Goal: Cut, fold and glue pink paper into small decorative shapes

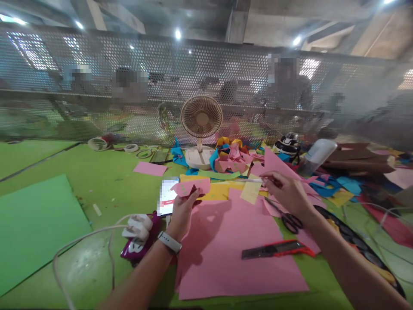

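My left hand (184,212), with a watch on its wrist, is closed around a folded pink paper piece (201,186) marked with small green dots. My right hand (280,188) is raised over the cluttered right side, its fingers pinched on a thin whitish stick (253,180) that points left. Below that stick lies a pale yellow paper slip (251,192). Large pink paper sheets (219,245) spread out between my arms. An orange-and-black box cutter (274,249) rests on them, and black-handled scissors (290,220) lie below my right hand.
A small fan (200,122) stands at the back beside a heap of coloured paper pieces (234,157). Left of my hand are a lit phone (168,200) and a white plug (138,226) with cables. Tape rolls (97,144), green card (41,228) and a black tray (355,245) lie around.
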{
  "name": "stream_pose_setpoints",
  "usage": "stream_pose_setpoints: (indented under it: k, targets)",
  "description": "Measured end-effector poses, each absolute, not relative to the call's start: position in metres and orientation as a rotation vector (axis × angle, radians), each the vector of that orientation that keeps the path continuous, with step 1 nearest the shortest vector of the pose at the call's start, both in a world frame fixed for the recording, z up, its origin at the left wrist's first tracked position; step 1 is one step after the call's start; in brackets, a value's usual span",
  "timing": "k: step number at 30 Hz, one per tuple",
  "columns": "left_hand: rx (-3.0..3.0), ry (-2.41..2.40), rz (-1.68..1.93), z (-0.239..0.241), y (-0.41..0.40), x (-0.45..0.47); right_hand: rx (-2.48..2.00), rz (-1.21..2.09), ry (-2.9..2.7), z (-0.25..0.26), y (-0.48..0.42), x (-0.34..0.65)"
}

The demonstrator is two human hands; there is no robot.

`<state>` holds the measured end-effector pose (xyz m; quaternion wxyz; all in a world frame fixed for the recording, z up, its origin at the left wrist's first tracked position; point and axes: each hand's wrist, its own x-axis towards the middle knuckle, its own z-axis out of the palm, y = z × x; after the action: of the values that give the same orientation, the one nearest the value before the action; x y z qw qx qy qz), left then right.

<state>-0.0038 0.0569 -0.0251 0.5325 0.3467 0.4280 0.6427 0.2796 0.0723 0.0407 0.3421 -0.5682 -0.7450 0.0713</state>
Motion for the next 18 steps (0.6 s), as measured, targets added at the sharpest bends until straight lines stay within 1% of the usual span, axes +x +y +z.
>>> stream_pose_setpoints:
  k: [4, 6, 12, 18]
  targets:
    - [0.828, 1.019, 1.525, -0.025, 0.057, -0.004, -1.378, 0.394, -2.142, 0.036, 0.073, 0.248]
    - [0.808, 1.022, 1.519, -0.023, 0.056, -0.004, -1.336, 0.485, -2.157, 0.028, 0.075, 0.232]
    - [0.777, 1.05, 1.519, -0.02, 0.056, -0.003, -1.334, 0.983, -1.836, 0.002, 0.096, 0.222]
    - [0.73, 1.051, 1.489, -0.024, 0.058, -0.004, -1.281, 1.219, -1.503, -0.026, 0.119, 0.221]
